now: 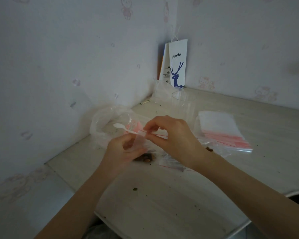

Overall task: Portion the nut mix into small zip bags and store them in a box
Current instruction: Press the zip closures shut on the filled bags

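A small clear zip bag (139,140) with a red seal line is held up above the table between both hands. My left hand (123,150) pinches its lower left part. My right hand (173,138) pinches its top edge and also holds a white plastic spoon (123,128) that points left. Brown nut mix (145,158) lies on the table just under my hands, partly hidden by them. A stack of unused zip bags (221,130) with pink strips lies to the right. A clear plastic box (184,100) stands behind.
A large crumpled clear plastic bag (107,121) lies behind my hands at the left wall. A white coffee paper bag (177,64) leans in the corner. Another flat zip bag (173,165) lies under my right wrist. Crumbs dot the table (162,204).
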